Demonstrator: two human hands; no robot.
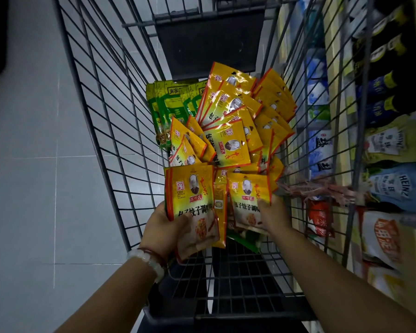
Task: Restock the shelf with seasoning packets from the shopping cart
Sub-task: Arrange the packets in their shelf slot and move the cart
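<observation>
Here, low in the frame, the left hand (165, 222) grips a stack of yellow seasoning packets (192, 203); the right hand (274, 212) pinches another packet (249, 200) above the pile (233, 126) in the shopping cart (101, 97).

"HEINZ" on shelf pouches (392, 188); "包子饺子调" on yellow packets (192, 200).

wire shopping cart (101, 121) viewed from above, beside a shelf (392, 145) at right stocked with bottles and pouches. loose yellow seasoning packets (233, 121) heaped in the basket, green packets (168, 104) behind them at left. left hand (163, 224) grips a stack of yellow packets (192, 203); right hand (273, 212) pinches a single yellow packet (247, 200). beaded bracelet (147, 259) on left wrist.
</observation>
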